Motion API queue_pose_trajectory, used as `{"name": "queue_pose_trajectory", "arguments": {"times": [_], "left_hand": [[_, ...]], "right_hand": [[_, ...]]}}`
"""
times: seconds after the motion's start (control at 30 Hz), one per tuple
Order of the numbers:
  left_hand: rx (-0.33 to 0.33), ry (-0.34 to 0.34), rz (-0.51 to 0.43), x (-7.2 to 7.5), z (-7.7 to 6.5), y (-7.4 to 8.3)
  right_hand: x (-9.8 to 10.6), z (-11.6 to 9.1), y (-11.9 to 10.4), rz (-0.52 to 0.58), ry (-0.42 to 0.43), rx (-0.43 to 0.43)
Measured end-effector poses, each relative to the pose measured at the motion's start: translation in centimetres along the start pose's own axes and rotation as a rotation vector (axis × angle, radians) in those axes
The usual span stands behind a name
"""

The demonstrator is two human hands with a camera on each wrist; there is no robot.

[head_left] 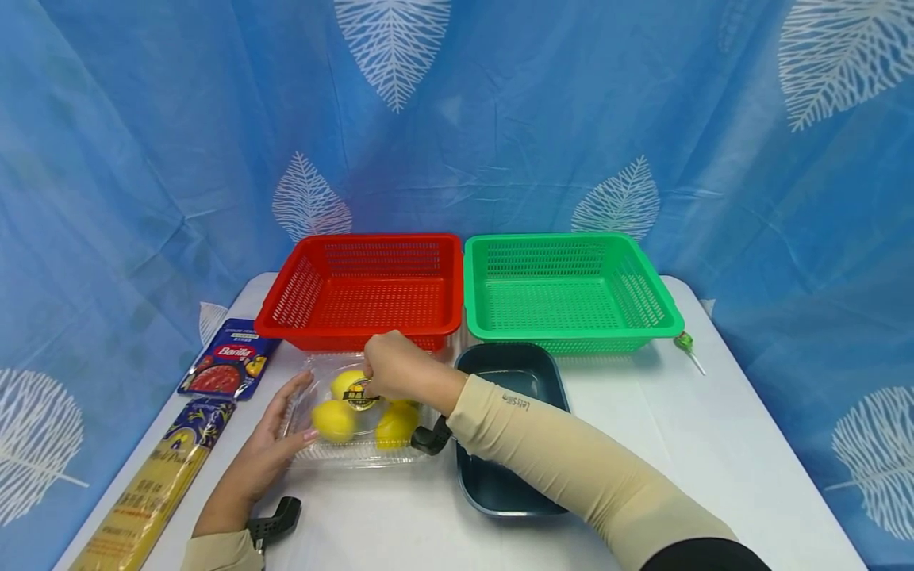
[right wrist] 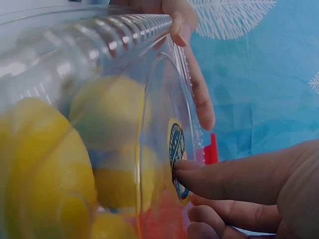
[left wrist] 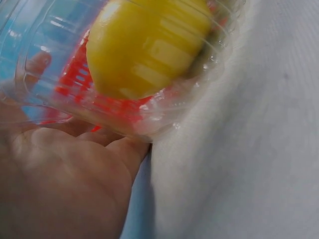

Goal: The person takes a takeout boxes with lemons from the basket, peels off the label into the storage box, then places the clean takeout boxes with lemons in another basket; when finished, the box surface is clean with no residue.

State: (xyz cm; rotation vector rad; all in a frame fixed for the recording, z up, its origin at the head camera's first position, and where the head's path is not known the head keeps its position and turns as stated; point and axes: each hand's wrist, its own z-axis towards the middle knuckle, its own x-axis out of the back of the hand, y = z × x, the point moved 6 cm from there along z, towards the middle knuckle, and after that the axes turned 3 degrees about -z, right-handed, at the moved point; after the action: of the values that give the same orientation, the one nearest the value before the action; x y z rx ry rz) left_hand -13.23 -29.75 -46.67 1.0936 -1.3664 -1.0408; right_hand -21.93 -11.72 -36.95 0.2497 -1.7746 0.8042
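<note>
Your left hand [head_left: 264,446] grips the left end of the clear container [head_left: 353,458], thumb over its top, while your right hand [head_left: 401,369] has its fingers curled above the lid. You have the container on the white table [head_left: 664,428], before the red basket [head_left: 357,333] and left of the dark tray [head_left: 500,488].

From the head view, your right thumb is hidden; the right wrist view shows it touching the round label [right wrist: 175,147] on the lid, though you cannot tell whether it pinches anything. Your left wrist view shows your palm close against the plastic and one lemon large behind it, whereas the head view catches several lemons [head_left: 333,420] through the lid.

To your left, "Barilla" reads clearly on the blue pouch [head_left: 232,358]. Below it, the long yellow packet [head_left: 153,492] has script too small to read surely. Your right sleeve [head_left: 571,456] appears to say "Let'sSlim". On the label you can see dark print inside a yellow rim, but the words are unclear.
</note>
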Motion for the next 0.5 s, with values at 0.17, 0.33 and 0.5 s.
{"name": "queue_pose_trajectory", "arguments": {"times": [0.17,0.33,0.5], "left_hand": [[-0.001,-0.004,-0.005,-0.03,0.03,0.04],[0.003,-0.008,0.0,-0.05,0.06,0.04],[0.002,-0.01,-0.003,-0.03,0.1,0.02]], "right_hand": [[-0.07,-0.2,0.01,0.019,0.004,-0.013],[-0.35,-0.26,-0.1,0.038,0.02,0.005],[-0.57,-0.39,-0.32,0.064,0.037,-0.002]]}}
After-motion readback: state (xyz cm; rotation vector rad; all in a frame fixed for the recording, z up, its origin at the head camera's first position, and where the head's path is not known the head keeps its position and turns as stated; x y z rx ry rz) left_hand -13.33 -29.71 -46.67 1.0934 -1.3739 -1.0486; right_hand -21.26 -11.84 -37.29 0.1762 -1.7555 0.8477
